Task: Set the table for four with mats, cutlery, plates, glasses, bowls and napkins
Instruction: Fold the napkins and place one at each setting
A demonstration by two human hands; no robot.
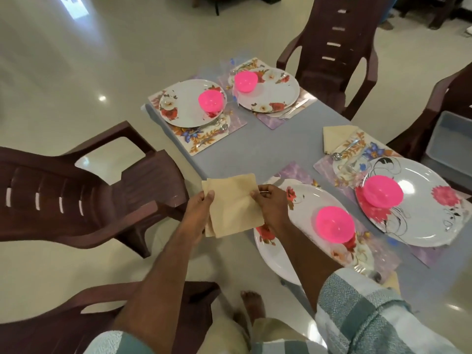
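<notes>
On the grey table [265,149] there are four place settings. I count four floral place mats: one at 11 o'clock [204,143], one at 12 o'clock [274,121], one at 3 o'clock [329,166] and one near the centre of the view [293,172]. On each mat lies one plate, so four plates: the far left plate [184,108], the far right plate [275,92], the near left plate [306,198] and the near right plate [419,190]. Each plate carries one pink bowl, four in total: [210,100], [245,81], [334,223] and [382,190].

Cutlery shows at each setting, but the pieces are too small to count well; a spoon [343,150] lies on the 3 o'clock mat. One clear glass [348,166] stands just beside the near right plate; other glasses I cannot make out surely. One folded beige napkin [337,136] lies partly under the far edge of that mat. Five brown plastic chairs show around the table: [84,200], [334,47], [449,108], one more at 7 o'clock [76,312] and one blurred at 1 o'clock [443,11].

A small stack of beige napkins [232,205] is held in the air, over the table's left edge at the centre of the view. The left hand [196,213] grips the stack's left side, thumb curled on top. The right hand [270,203] pinches the right edge of the top napkin with thumb and fingers bent.
</notes>
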